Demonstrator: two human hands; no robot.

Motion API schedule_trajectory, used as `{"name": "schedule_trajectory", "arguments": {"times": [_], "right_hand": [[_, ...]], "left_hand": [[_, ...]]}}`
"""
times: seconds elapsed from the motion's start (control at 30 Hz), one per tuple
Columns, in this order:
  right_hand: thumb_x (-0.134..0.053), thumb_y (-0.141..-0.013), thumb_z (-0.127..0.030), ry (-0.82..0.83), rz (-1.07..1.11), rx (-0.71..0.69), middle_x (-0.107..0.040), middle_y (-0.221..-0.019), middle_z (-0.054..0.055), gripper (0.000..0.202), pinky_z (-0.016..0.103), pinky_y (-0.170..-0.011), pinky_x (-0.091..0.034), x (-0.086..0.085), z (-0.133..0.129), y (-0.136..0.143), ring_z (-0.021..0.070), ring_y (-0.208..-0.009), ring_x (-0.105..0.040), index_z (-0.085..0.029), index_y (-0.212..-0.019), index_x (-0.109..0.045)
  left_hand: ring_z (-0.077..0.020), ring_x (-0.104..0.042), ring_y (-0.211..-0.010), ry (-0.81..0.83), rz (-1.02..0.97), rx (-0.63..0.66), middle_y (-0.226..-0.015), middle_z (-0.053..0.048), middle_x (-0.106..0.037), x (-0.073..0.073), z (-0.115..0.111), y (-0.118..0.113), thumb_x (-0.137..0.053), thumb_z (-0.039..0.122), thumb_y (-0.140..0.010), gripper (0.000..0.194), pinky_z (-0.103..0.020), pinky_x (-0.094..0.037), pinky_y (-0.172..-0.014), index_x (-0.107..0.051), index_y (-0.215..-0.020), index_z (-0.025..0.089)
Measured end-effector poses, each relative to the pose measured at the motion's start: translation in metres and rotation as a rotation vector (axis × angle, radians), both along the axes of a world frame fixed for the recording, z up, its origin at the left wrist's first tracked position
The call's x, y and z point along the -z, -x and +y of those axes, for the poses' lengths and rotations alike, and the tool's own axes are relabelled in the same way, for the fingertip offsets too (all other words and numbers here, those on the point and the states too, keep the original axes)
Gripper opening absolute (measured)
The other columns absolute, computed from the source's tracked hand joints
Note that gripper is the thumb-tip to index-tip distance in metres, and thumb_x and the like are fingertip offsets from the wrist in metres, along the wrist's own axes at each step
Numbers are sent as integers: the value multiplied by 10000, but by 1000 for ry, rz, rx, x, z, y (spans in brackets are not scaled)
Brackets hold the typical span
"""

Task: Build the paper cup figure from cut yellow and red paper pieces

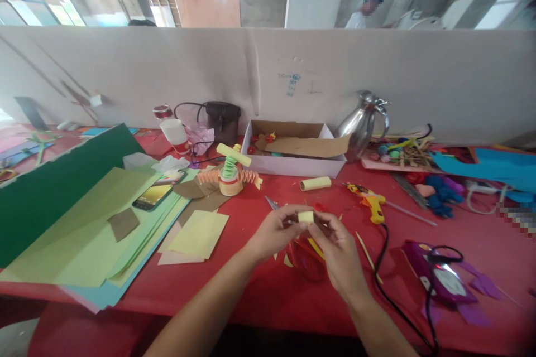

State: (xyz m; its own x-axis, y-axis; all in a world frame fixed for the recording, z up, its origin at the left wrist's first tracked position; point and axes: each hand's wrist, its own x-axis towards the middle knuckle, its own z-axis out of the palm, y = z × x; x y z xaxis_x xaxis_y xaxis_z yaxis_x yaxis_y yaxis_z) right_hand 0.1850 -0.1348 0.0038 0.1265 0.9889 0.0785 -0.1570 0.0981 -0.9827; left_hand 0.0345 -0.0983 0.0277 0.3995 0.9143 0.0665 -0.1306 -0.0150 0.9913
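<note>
Between the fingertips of both hands is a small rolled piece of pale yellow paper (305,217). My left hand (274,231) pinches its left end, and my right hand (335,242) grips the right end. Just beyond them a longer yellow paper tube (315,183) lies on its side. Behind my left fingers pokes a pointed metal blade (271,202). Red scissor handles (307,262) seem to lie under my hands, partly hidden. To the left stands a paper figure (229,178) with folded orange arms, a green folded neck and a yellow roll across the top.
A yellow glue gun (372,203) lies to the right, its black cord (379,273) running to the front edge by a purple box (438,273). Paper sheets (84,228) and a phone (159,191) cover the left. Behind are a white box (293,166) and a steel jug (355,128).
</note>
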Motion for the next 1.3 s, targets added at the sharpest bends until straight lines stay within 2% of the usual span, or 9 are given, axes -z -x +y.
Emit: {"name": "schedule_trajectory", "arguments": {"times": [0.1, 0.23, 0.33, 0.47, 0.67, 0.83, 0.97, 1.1, 1.3], "right_hand": [[-712, -822, -400, 9, -66, 7, -723, -1082, 78, 319, 402, -854, -601, 4, 2, 2, 232, -980, -704, -210, -1071, -648], [-644, -861, -342, -55, -307, 33, -704, -1094, 84, 431, 355, -814, -596, 2, 6, -4, 212, -934, -707, -227, -1270, -571], [-596, -880, -251, -106, -557, 35, -706, -1030, 69, 308, 331, -808, -570, 1, 6, -15, 192, -899, -692, -222, -1186, -615], [-596, -877, -178, -99, -846, -84, -693, -1110, 68, 205, 386, -947, -501, 5, -2, -20, 227, -1067, -628, -227, -1061, -673], [-647, -838, -144, -180, -1172, -273, -648, -1201, 100, 424, 464, -1036, -420, 3, -6, -7, 285, -1207, -528, -222, -1253, -610], [-667, -826, -149, -135, -1235, -279, -608, -1230, 116, 477, 467, -1030, -433, -2, -4, -13, 309, -1225, -511, -242, -1289, -597], [-614, -828, -95, -26, -1222, -285, -581, -1257, 153, 590, 463, -1001, -465, 1, 1, -22, 312, -1181, -565, -221, -1395, -508], [-590, -765, -65, 37, -1109, -324, -615, -1259, 156, 626, 433, -997, -477, -2, 2, -27, 295, -1164, -602, -169, -1377, -508], [-614, -737, -135, 110, -917, -159, -637, -1280, 114, 678, 471, -1014, -478, -6, -22, -49, 290, -1185, -611, -234, -1394, -481]], "left_hand": [[-230, -645, -917, 7, -48, 32, -1002, -89, -717, 9, 2, 1, -727, 278, -781, 321, -341, -510, -826, -732, -1096, 215], [-187, -646, -858, 82, -210, -115, -973, -53, -701, 20, 9, 7, -752, 276, -762, 262, -303, -544, -765, -720, -1020, 244], [-162, -645, -901, 177, -284, -138, -1036, -50, -693, 23, 19, 15, -753, 291, -764, 281, -265, -542, -795, -720, -1040, 251], [-141, -638, -884, 191, -332, -201, -1040, -32, -688, 23, 24, 21, -814, 220, -678, 403, -236, -531, -785, -722, -1067, 273], [-118, -608, -747, 215, -343, -234, -952, -34, -704, 24, 23, 20, -793, 278, -706, 329, -238, -512, -710, -737, -1026, 228], [-151, -628, -864, 160, -377, -222, -959, -36, -703, 21, 22, 24, -801, 274, -698, 285, -259, -510, -798, -744, -974, 229], [-132, -621, -878, 131, -386, -171, -1022, -31, -683, 19, 21, 28, -780, 239, -731, 362, -238, -506, -798, -718, -1087, 263], [-133, -629, -928, 121, -460, -267, -1095, -20, -670, 20, 25, 33, -772, 218, -732, 357, -251, -509, -859, -711, -1077, 285], [-144, -655, -970, 167, -583, -371, -1122, -16, -686, 19, 29, 38, -779, 239, -731, 309, -297, -509, -947, -719, -1032, 270]]}}
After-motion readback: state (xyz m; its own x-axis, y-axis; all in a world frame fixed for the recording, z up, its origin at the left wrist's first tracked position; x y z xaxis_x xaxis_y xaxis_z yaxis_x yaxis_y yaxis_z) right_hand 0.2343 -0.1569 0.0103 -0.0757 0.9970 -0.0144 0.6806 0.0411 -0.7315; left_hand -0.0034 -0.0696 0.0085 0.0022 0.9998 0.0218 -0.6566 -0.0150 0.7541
